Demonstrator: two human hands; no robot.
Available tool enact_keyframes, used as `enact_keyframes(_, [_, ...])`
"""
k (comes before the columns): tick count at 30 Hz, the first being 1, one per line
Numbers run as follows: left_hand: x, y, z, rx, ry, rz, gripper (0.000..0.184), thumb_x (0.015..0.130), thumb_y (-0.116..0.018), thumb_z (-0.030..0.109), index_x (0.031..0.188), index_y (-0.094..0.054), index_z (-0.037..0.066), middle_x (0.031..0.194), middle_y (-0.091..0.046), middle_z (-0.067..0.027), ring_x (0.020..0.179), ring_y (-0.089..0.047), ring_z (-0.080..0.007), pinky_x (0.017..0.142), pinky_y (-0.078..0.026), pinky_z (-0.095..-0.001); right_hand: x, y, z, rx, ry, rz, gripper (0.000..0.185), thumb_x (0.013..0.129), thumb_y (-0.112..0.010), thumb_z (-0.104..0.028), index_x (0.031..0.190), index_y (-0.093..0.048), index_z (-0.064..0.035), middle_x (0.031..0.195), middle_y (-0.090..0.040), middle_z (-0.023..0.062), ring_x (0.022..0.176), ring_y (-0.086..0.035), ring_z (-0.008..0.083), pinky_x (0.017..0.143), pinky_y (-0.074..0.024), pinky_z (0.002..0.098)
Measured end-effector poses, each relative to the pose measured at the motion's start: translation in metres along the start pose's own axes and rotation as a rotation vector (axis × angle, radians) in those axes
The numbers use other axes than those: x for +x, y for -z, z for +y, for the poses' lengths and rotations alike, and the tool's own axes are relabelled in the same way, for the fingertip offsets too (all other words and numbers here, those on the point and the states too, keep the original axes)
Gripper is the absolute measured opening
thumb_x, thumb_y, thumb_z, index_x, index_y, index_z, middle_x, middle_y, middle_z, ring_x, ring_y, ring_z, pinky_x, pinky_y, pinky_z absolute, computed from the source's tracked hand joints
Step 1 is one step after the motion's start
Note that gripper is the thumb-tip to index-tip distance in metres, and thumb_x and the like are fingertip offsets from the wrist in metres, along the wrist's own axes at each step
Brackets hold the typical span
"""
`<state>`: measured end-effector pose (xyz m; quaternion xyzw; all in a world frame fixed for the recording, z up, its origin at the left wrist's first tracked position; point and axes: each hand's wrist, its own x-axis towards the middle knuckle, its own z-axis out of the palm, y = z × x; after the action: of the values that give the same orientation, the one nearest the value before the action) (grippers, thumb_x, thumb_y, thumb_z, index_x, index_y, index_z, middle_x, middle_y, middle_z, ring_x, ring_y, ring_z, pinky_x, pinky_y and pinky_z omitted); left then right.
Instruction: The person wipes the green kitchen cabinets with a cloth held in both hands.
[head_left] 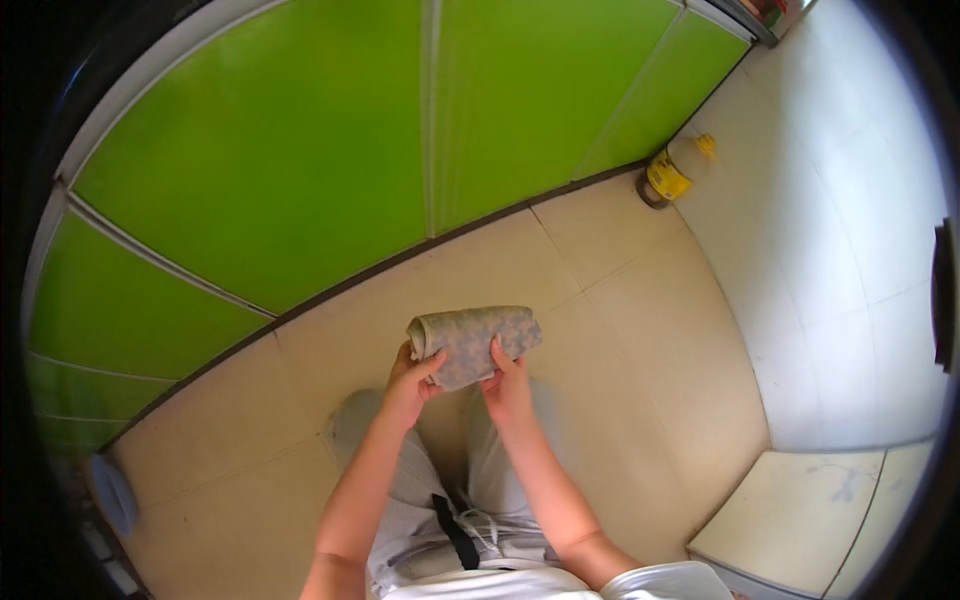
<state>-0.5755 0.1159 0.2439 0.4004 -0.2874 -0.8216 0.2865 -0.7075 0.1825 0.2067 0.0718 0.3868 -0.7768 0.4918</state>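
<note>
A folded cloth [478, 335] with a mottled beige and grey pattern is held up in front of my knees. Its upper edge curls over in a loose roll, which shows at the left end. My left hand [408, 388] grips the lower left corner, thumb on the near face and fingers behind. On the lower right side, my right hand [507, 385] holds the same cloth with the thumb lying up its front. The fingers behind the cloth are partly hidden.
Green cabinet doors [270, 150] run along the far side above the beige tiled floor [640, 330]. A bottle with a yellow label [668, 178] stands in the far right corner by the white tiled wall [840, 200]. A pale ledge [800, 515] juts in at lower right.
</note>
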Motion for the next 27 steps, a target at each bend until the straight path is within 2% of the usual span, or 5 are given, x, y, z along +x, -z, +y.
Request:
enact_keyframes(7, [0.044,-0.104,-0.067,0.285,0.11,0.0,0.061,0.075,-0.069,0.026,0.124,-0.037,0.012,0.114,-0.05,-0.0036,0.1,-0.052,-0.0182,0.08,-0.044,-0.034,0.011,0.052,-0.108,-0.213,0.111,0.076,0.044,0.083,-0.061,-0.012,0.121,-0.039,-0.0096,0.116,-0.052,0.0057,0.106,-0.051,0.0181,0.089,-0.0415,0.0342])
enact_keyframes(10, [0.06,-0.12,-0.077,0.249,0.082,-0.033,0.059,0.075,-0.069,0.025,0.123,-0.038,0.01,0.114,-0.052,-0.0049,0.1,-0.052,-0.0178,0.081,-0.044,-0.0329,0.018,0.054,-0.13,-0.284,0.158,0.078,0.045,0.084,-0.06,-0.013,0.123,-0.038,-0.0103,0.119,-0.049,0.0043,0.109,-0.048,0.0176,0.091,-0.038,0.0341])
enact_keyframes(18, [0.09,-0.063,-0.028,0.115,-0.076,0.128,0.053,0.076,-0.07,0.024,0.118,-0.044,0.007,0.111,-0.053,-0.0056,0.1,-0.051,-0.0169,0.084,-0.042,-0.0319,0.059,-0.002,-0.094,-0.336,0.019,-0.035,0.047,0.082,-0.062,-0.02,0.123,-0.039,-0.0134,0.118,-0.049,-0.0003,0.106,-0.045,0.0138,0.085,-0.0328,0.0285])
enact_keyframes(21, [0.098,-0.024,-0.005,0.086,-0.092,0.182,0.052,0.078,-0.069,0.024,0.119,-0.043,0.006,0.112,-0.053,-0.0054,0.102,-0.05,-0.0167,0.088,-0.04,-0.0316,0.081,-0.021,-0.058,-0.4,-0.12,-0.028,0.056,0.082,-0.063,-0.02,0.127,-0.033,-0.0087,0.123,-0.045,0.0068,0.115,-0.042,0.0188,0.094,-0.0336,0.033])
enact_keyframes(27, [0.111,-0.04,0.056,0.051,-0.152,0.141,0.054,0.08,-0.066,0.022,0.125,-0.038,0.006,0.118,-0.049,-0.0056,0.108,-0.047,-0.0182,0.089,-0.039,-0.0329,0.091,-0.088,-0.058,-0.179,-0.136,-0.093,0.06,0.081,-0.065,-0.021,0.127,-0.029,-0.0109,0.121,-0.046,0.0074,0.111,-0.045,0.0189,0.09,-0.0381,0.0343])
